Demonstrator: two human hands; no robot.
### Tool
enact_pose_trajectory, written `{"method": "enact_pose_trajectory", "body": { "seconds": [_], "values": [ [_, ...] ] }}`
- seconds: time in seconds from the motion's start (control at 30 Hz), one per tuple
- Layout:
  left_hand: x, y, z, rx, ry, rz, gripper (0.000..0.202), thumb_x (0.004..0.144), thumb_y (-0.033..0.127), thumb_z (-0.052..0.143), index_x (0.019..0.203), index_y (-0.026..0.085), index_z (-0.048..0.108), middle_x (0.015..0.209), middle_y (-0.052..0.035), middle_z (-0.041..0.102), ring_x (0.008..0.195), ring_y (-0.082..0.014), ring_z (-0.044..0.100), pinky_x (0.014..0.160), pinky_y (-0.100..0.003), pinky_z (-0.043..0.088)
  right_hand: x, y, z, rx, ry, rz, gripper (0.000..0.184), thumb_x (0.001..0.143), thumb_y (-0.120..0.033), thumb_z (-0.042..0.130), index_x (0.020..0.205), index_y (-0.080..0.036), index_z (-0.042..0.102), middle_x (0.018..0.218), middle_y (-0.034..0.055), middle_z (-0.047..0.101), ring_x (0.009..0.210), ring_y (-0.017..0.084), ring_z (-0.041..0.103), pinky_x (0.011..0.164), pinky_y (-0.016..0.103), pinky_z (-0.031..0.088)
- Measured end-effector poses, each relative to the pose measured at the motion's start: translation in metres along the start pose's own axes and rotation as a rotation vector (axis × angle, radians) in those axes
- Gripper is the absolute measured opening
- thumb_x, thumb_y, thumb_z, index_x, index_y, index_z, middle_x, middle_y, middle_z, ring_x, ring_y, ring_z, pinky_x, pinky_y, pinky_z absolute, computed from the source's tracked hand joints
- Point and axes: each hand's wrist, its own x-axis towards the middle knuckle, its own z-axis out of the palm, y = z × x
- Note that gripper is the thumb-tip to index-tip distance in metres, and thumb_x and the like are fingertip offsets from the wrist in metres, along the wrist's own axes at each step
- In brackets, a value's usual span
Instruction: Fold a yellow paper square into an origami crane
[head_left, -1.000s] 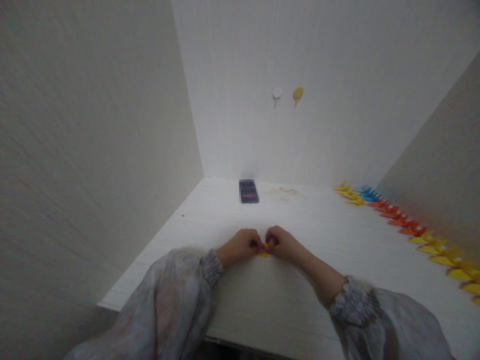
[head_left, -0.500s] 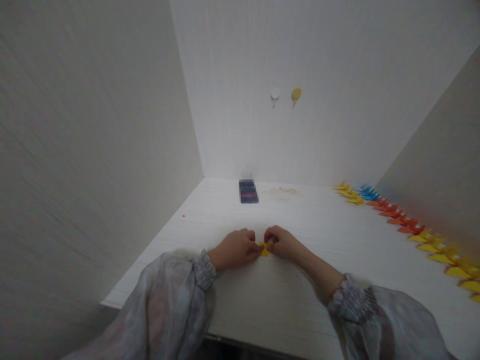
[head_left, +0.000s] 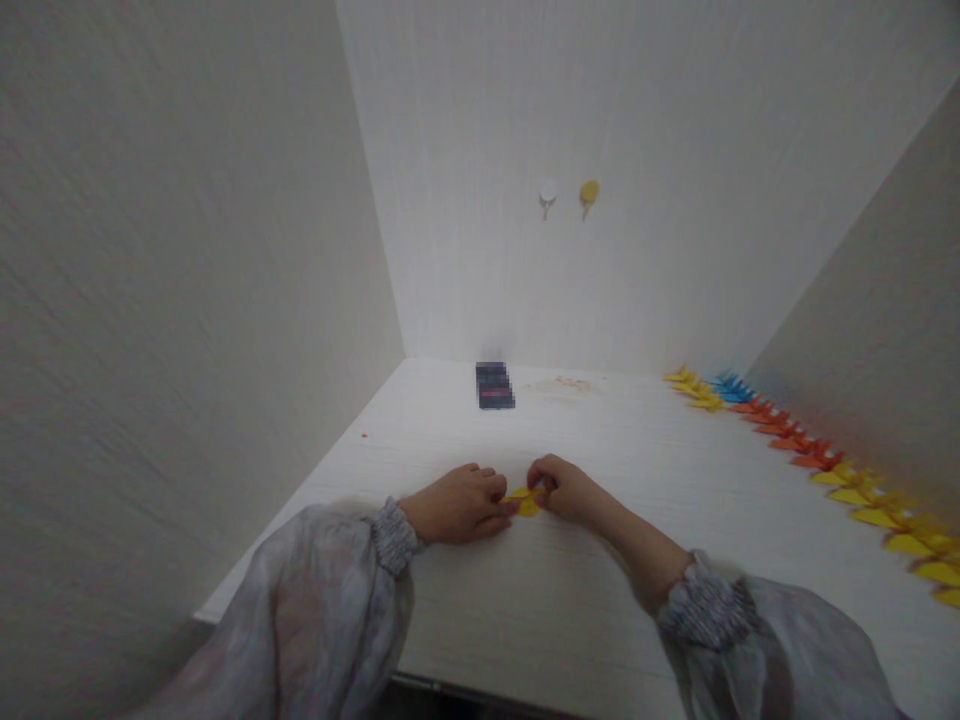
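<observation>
A small piece of folded yellow paper [head_left: 529,504] is held between my hands, low over the white table. My left hand [head_left: 461,505] pinches its left end between thumb and fingers. On the other side, my right hand [head_left: 567,490] has its curled fingers closed on the right end. The fingertips hide both ends of the paper, so the exact folds are hard to make out.
Folded paper cranes in yellow, blue [head_left: 731,386], orange-red [head_left: 784,432] and yellow [head_left: 892,515] line the table's right side. A dark, pixelated flat object [head_left: 495,386] lies near the back wall. Two hooks, one white [head_left: 548,194] and one yellow [head_left: 589,194], hang on that wall.
My left hand has shifted slightly left along the paper, and more of the yellow paper shows between the hands. My right hand has barely moved.
</observation>
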Motion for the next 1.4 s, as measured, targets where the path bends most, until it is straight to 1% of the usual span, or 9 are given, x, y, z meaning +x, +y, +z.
{"method": "enact_pose_trajectory", "body": {
  "seconds": [0.17,0.27,0.33,0.47,0.67,0.83,1.07,1.2,1.4],
  "values": [
    [-0.001,-0.004,0.011,-0.325,0.123,-0.151,0.032,0.083,0.035,0.037,0.074,0.016,0.061,0.090,-0.0049,0.053,0.066,-0.0091,0.047,0.063,-0.023,0.037,-0.002,-0.001,0.003,0.000,0.032,-0.007,0.022,0.057,-0.003,0.055,0.074,-0.016,0.058,0.062,-0.0036,0.043,0.056,0.009,0.039,0.053,0.020,0.033],
    [0.003,-0.007,0.019,-0.572,0.236,-0.273,0.032,0.078,0.037,0.047,0.060,0.012,0.057,0.081,-0.0042,0.053,0.062,-0.0072,0.047,0.057,-0.019,0.037,-0.007,-0.005,0.006,-0.031,0.089,-0.027,0.022,0.060,-0.003,0.053,0.077,-0.016,0.057,0.070,-0.0008,0.047,0.060,0.010,0.043,0.057,0.021,0.035],
    [0.008,-0.008,0.023,-0.673,0.335,-0.397,0.029,0.075,0.039,0.050,0.065,0.013,0.057,0.077,-0.0035,0.053,0.064,-0.0086,0.047,0.057,-0.020,0.038,-0.011,-0.009,0.008,-0.068,0.107,-0.057,0.021,0.062,-0.003,0.050,0.078,-0.015,0.057,0.078,0.0027,0.049,0.067,0.012,0.046,0.061,0.022,0.037],
    [0.017,-0.004,0.027,-0.727,0.366,-0.594,0.040,0.064,0.043,0.060,0.091,0.015,0.057,0.078,-0.0024,0.052,0.065,-0.0105,0.046,0.060,-0.023,0.040,-0.013,-0.016,0.013,-0.228,0.130,0.008,0.015,0.066,-0.010,0.055,0.080,-0.014,0.059,0.087,0.0086,0.052,0.082,0.019,0.047,0.072,0.029,0.036],
    [0.025,0.002,0.026,-0.710,0.329,-0.658,0.035,0.057,0.044,0.065,0.073,0.014,0.062,0.087,-0.0049,0.050,0.077,-0.0141,0.047,0.069,-0.025,0.040,-0.012,-0.022,0.013,-0.304,0.116,0.030,0.012,0.070,-0.017,0.056,0.082,-0.013,0.056,0.088,0.0104,0.054,0.083,0.022,0.046,0.069,0.030,0.034],
    [0.026,-0.001,0.025,-0.718,0.278,-0.644,0.038,0.053,0.044,0.068,0.077,0.015,0.064,0.090,-0.0057,0.049,0.082,-0.0158,0.047,0.072,-0.027,0.040,-0.018,-0.028,0.007,-0.218,0.076,0.081,0.019,0.068,-0.015,0.057,0.087,-0.013,0.053,0.081,0.0075,0.057,0.076,0.019,0.047,0.065,0.027,0.033],
    [0.025,0.000,0.024,-0.717,0.313,-0.593,0.030,0.052,0.038,0.070,0.069,0.015,0.062,0.091,-0.0056,0.052,0.088,-0.0169,0.047,0.078,-0.027,0.038,-0.021,-0.021,0.006,-0.144,0.074,-0.060,0.019,0.068,-0.012,0.055,0.086,-0.014,0.056,0.082,0.0061,0.055,0.078,0.017,0.046,0.067,0.026,0.033],
    [0.025,0.003,0.021,-0.738,0.327,-0.585,0.028,0.057,0.037,0.067,0.071,0.014,0.058,0.084,-0.0044,0.055,0.082,-0.0155,0.049,0.074,-0.027,0.039,-0.020,-0.016,0.007,-0.120,0.079,-0.148,0.014,0.068,-0.008,0.052,0.079,-0.015,0.057,0.078,0.0043,0.052,0.075,0.015,0.046,0.068,0.025,0.034],
    [0.026,0.006,0.017,-0.981,0.290,-0.666,0.026,0.066,0.036,0.059,0.078,0.014,0.053,0.068,-0.0001,0.058,0.060,-0.0100,0.050,0.055,-0.021,0.039,-0.020,-0.020,0.003,0.000,0.180,-0.192,0.011,0.072,-0.007,0.046,0.071,-0.016,0.052,0.073,0.0021,0.050,0.069,0.013,0.046,0.062,0.024,0.037]
  ]
}}
